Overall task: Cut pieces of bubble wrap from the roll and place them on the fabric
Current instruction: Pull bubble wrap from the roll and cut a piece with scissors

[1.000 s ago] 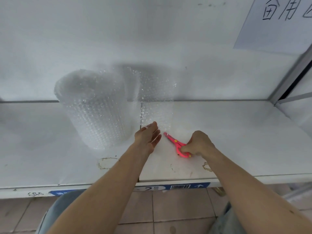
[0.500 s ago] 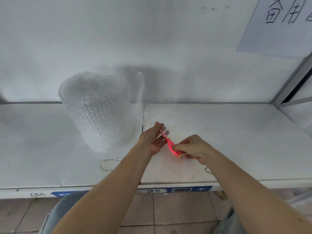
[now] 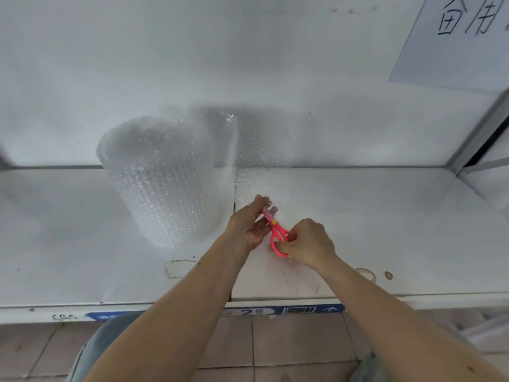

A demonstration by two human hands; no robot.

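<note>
Scissors point(image 3: 276, 232) gripped by right hand point(image 3: 308, 242), blades at sheet point(image 3: 261, 183) edge pinched by left hand point(image 3: 249, 224), right of roll point(image 3: 165, 180); step: cutting; next: close blades, advance far

A white surface point(image 3: 385, 230) is carrying a roll of bubble wrap point(image 3: 162, 183) – standing upright at the left, its loose sheet point(image 3: 261, 175) trailing rightward. Brown ring stains point(image 3: 176, 267) are marking the surface near the front edge.

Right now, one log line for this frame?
left hand: holds bubble wrap sheet | right hand: grips pink scissors | roll: upright on shelf
</note>
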